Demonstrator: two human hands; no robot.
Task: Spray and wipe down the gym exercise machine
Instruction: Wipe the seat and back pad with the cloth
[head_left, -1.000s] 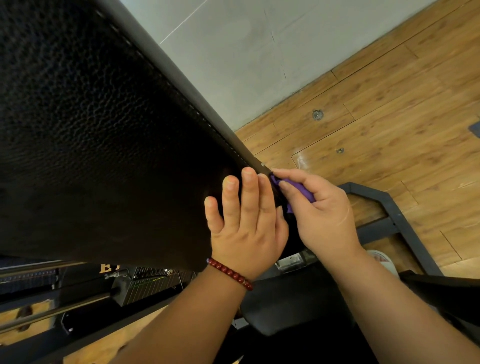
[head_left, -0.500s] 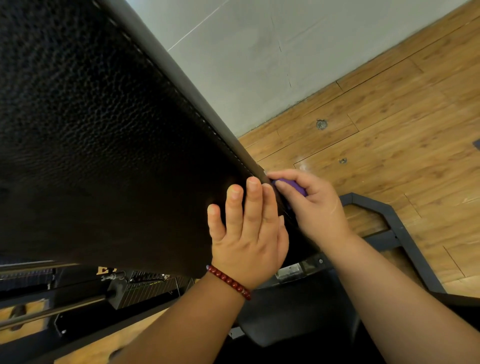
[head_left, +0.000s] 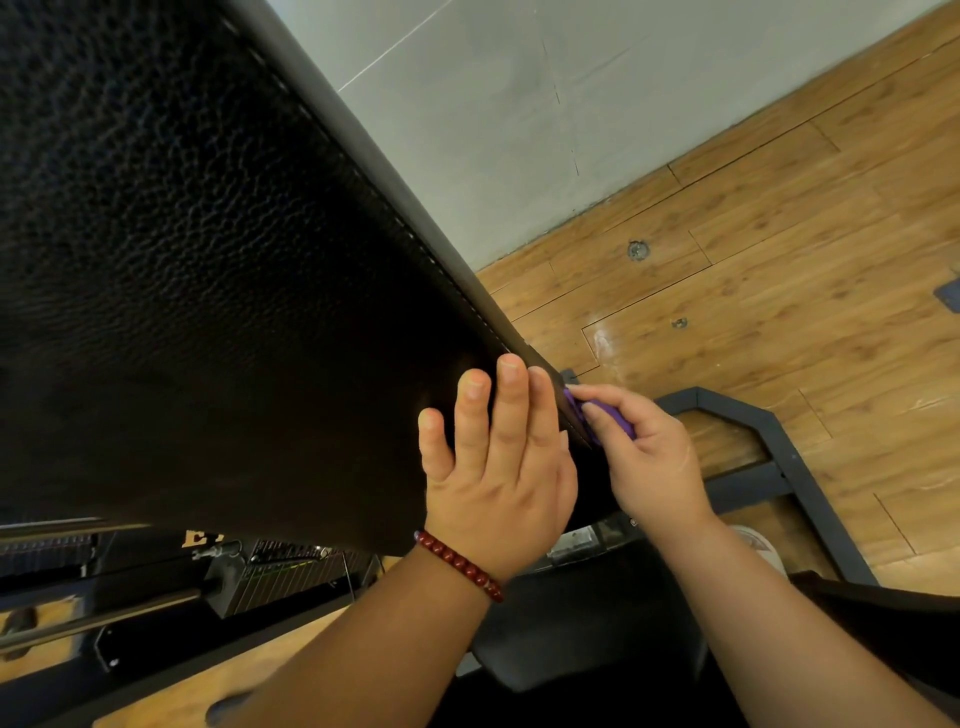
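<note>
Wood-plank floor (head_left: 779, 260) and a pale grey wall (head_left: 519, 104) are seen behind the machine, whose black, grain-textured backrest pad (head_left: 208, 260) fills the left and far part of the view. Wiping is judged to be under way. No spray bottle is seen, so the spraying is taken as done or set aside. No wet sheen or streak can be made out on the dark upholstery, so how much of the pad is already wiped cannot be told. The work is placed at the pad's right side edge, low down by the stitched seam. The seat pad (head_left: 587, 623) below and the dark metal frame (head_left: 779, 441) on the floor to the right are judged to be left for wiping, though their state cannot be read either.

The purple cloth (head_left: 621, 420) is held bunched in the right hand (head_left: 649, 462), with fingers and thumb curled round it. Only a small fold is shown, pressed between the fingertips and the pad's edge — the rest is hidden inside the grip. The left hand (head_left: 498, 478) is laid flat on the pad's face just left of the cloth, fingers straight and close together, nothing held — it is judged to steady the pad. A red bead bracelet (head_left: 457, 564) is worn on that wrist.
</note>
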